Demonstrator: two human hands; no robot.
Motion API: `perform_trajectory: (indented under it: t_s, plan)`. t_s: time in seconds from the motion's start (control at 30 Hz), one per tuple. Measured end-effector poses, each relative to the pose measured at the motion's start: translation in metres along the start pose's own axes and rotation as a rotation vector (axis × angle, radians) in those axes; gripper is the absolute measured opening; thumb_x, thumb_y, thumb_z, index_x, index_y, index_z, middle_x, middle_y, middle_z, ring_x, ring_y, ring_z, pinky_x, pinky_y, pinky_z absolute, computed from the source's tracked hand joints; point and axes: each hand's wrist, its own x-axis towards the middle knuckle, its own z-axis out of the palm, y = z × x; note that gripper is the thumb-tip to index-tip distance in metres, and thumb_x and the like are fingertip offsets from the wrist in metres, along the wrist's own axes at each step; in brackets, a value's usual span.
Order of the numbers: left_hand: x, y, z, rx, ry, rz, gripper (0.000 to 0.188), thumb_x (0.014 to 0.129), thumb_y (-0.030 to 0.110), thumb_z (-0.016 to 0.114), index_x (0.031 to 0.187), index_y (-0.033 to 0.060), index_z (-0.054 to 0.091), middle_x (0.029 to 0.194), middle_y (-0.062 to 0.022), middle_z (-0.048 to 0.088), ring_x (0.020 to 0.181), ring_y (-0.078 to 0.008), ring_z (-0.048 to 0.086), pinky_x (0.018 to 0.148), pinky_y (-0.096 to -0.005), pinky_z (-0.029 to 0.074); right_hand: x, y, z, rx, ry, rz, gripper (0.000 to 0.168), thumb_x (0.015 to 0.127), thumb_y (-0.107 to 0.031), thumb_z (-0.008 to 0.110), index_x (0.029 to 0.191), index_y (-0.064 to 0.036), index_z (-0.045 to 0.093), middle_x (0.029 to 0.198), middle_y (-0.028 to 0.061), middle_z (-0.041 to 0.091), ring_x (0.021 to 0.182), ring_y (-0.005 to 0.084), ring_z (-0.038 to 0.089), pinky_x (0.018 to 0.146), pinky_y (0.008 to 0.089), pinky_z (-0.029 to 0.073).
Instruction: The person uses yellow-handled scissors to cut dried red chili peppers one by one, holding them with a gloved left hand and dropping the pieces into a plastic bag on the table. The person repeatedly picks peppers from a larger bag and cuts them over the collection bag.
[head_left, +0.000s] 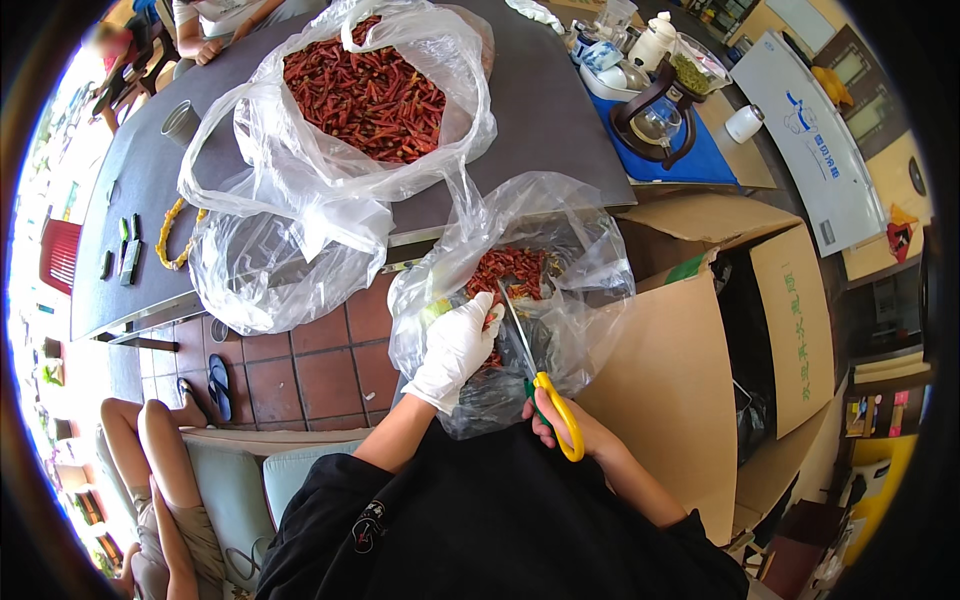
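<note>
My left hand (457, 345), in a white glove, pinches dried red chili over an open clear plastic bag (592, 300). My bare right hand (562, 424) holds scissors (523, 334) with yellow and green handles; their blades point up beside the gloved fingertips. Whether the blades touch a chili cannot be told. Cut dried red chilies (510, 270) lie in the clear bag below the blades. On the dark table, a large translucent plastic bag (465, 112) stands open, full of dried red chilies (360, 97).
An open cardboard box (660, 390) stands close on the right. The dark table (532, 142) bears a cup (181, 123), a yellow ring (166, 232) and another crumpled bag (300, 277). A glass teapot (656, 124) stands on a blue mat. Other people sit at left and across the table.
</note>
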Motion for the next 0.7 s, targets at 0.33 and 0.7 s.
perform_trajectory:
  t_s: [0.33,0.7]
  plan:
    - [0.002,0.002,-0.005,-0.032,-0.113,-0.011,0.016,0.088,0.02,0.058,0.092,0.004,0.059,0.063,-0.0154,0.059,0.059,-0.0301,0.061,0.054,-0.0375,0.047,-0.003,-0.007,0.001,-0.031,0.045,0.039,0.057,0.093,-0.062,0.027,0.085,-0.008,0.043,0.059,-0.0024,0.039,0.046,0.0082,0.038,0.045,0.0228,0.035]
    - [0.002,-0.035,0.022,-0.324,-0.182,-0.318,0.025,0.094,0.021,0.053,0.09,-0.0021,0.061,0.066,-0.004,0.061,0.061,-0.0112,0.055,0.059,-0.028,0.044,0.004,0.003,-0.001,0.075,0.054,0.082,0.059,0.09,-0.067,0.03,0.078,-0.01,0.039,0.052,-0.0029,0.032,0.04,0.008,0.032,0.039,0.023,0.031]
